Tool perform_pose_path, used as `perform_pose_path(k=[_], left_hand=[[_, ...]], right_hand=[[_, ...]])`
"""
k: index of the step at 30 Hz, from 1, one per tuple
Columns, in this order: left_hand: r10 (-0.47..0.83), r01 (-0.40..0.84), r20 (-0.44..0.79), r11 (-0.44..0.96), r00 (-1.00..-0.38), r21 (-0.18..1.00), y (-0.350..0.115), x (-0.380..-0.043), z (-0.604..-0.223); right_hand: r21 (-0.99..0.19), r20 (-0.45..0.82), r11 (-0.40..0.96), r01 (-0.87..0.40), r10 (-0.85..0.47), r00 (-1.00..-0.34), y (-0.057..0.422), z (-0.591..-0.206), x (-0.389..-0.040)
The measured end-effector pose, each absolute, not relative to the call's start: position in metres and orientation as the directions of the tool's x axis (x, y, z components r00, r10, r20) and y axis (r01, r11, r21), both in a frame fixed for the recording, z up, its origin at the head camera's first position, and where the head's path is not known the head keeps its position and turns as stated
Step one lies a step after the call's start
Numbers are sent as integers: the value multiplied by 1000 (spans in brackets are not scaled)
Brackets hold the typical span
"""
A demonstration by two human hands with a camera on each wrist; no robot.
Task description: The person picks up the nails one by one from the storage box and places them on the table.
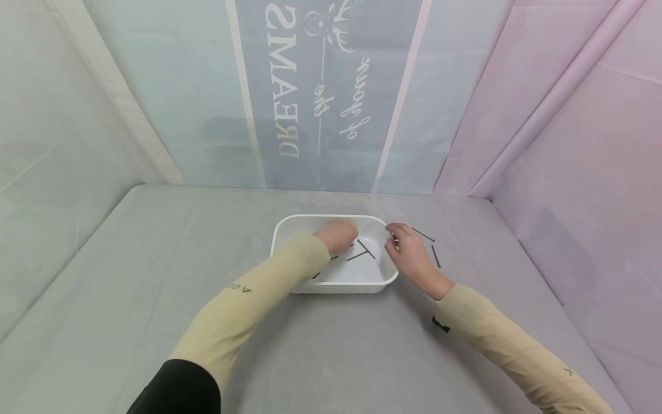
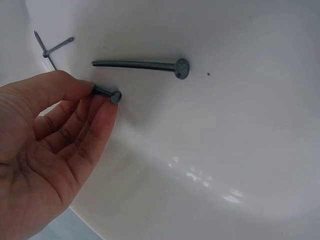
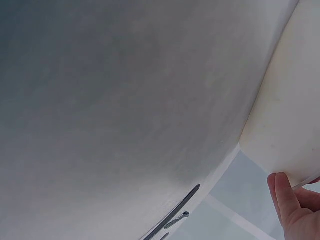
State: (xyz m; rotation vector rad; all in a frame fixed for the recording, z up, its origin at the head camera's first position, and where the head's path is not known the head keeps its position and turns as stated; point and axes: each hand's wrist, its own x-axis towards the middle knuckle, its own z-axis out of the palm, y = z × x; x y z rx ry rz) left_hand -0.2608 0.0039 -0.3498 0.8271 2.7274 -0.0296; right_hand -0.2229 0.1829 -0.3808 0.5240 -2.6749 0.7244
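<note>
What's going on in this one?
A person is handling nails at a white tray. The left hand is inside it, pinching one nail near its head, while the right hand holds the rim at the tray's right end. More nails lie loose in the tray, and others lie outside it to the right, on the gray surface.

Soft, even light is filling the head view; faint shadows are spreading across the worktop (image 1: 331,356) around the near corners of the white plastic tray (image 1: 341,284). The left hand (image 1: 337,236) is blurring near the tray's far edge. In the left wrist view, glare is speckling its curved wall. The right wrist view is looking dimmer, darkening toward the upper left.
</note>
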Motion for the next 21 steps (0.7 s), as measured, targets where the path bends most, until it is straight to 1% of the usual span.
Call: perform_pose_path(k=[5, 12, 16, 21], left_hand=[[524, 527, -297, 847, -799, 76, 6, -262, -352], [529, 507, -298, 848, -795, 152, 5, -268, -351], [519, 488, -309, 855, -797, 177, 5, -270, -348], [521, 495, -321, 853, -791, 165, 6, -272, -344]], right_hand=[[-417, 385, 806, -419, -261, -885, 183, -381, -223], [-416, 378, 806, -421, -268, -886, 183, -380, -223], [-418, 381, 804, -423, -268, -885, 183, -380, -223], [-423, 383, 801, -425, -267, -884, 183, -380, -223]])
